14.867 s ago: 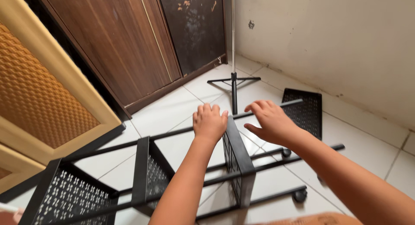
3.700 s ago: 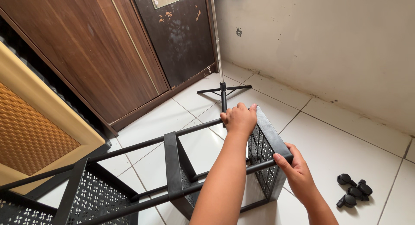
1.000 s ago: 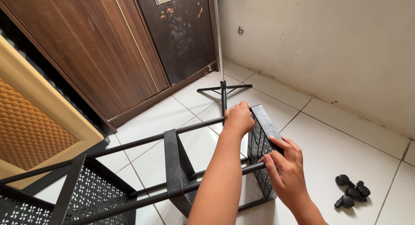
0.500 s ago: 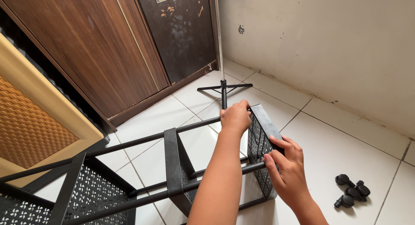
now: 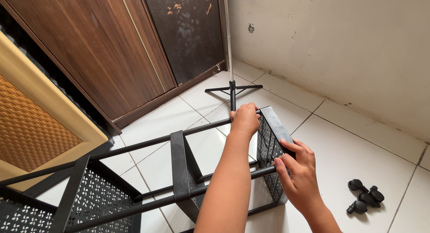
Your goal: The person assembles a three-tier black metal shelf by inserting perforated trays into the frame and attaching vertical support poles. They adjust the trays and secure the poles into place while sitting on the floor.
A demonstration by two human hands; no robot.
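Observation:
A black metal rack (image 5: 179, 163) with perforated shelves lies on its side on the white tiled floor. My left hand (image 5: 245, 118) is closed around the far upper pole where it meets the end shelf (image 5: 274, 127). My right hand (image 5: 296, 170) grips the near corner of that end shelf, fingers pinching where the near pole (image 5: 224, 184) joins it. Two more shelves sit along the poles to the left.
Several black caster wheels (image 5: 365, 201) lie in a heap on the floor at the right. A thin tripod stand (image 5: 232, 87) rises behind the rack. Brown wooden doors (image 5: 103, 49) and a yellow panel (image 5: 40, 121) stand at the left, a stained white wall (image 5: 349, 49) at the right.
Both hands stay on the end shelf. The left hand has shifted slightly along the far pole; the right hand's fingers remain at the near corner. The view tilted a little.

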